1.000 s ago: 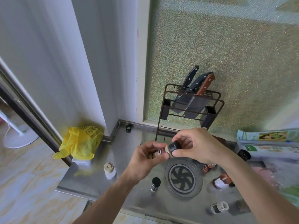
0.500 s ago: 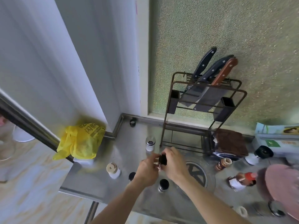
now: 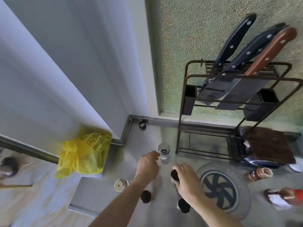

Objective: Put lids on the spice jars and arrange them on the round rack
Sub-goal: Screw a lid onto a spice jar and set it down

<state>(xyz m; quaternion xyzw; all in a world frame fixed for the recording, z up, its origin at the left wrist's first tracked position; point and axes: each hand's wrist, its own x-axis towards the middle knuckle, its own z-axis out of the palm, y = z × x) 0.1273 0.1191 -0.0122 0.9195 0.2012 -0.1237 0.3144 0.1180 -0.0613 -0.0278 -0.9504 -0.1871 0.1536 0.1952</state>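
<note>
The right hand (image 3: 186, 182) grasps a small glass spice jar with a black lid (image 3: 174, 175), fingers curled round its body; the lid looks seated, so this jar seems ready for placing. Just to that hand's right lies the round grey rack with the black spoked centre (image 3: 208, 167), and no jar stands on it yet. The left hand (image 3: 147, 164) reaches forward, fingertips at a clear shaker jar with a silver perforated top (image 3: 163, 151); whether it grips is unclear. Nearer than the right-hand grip stand two more black-lidded jars (image 3: 183, 205), and a white-capped jar (image 3: 121, 184) lies left of the left wrist. Far right of the rack lies an uncapped brown jar (image 3: 260, 173). By my reckoning, most arranging remains.
</note>
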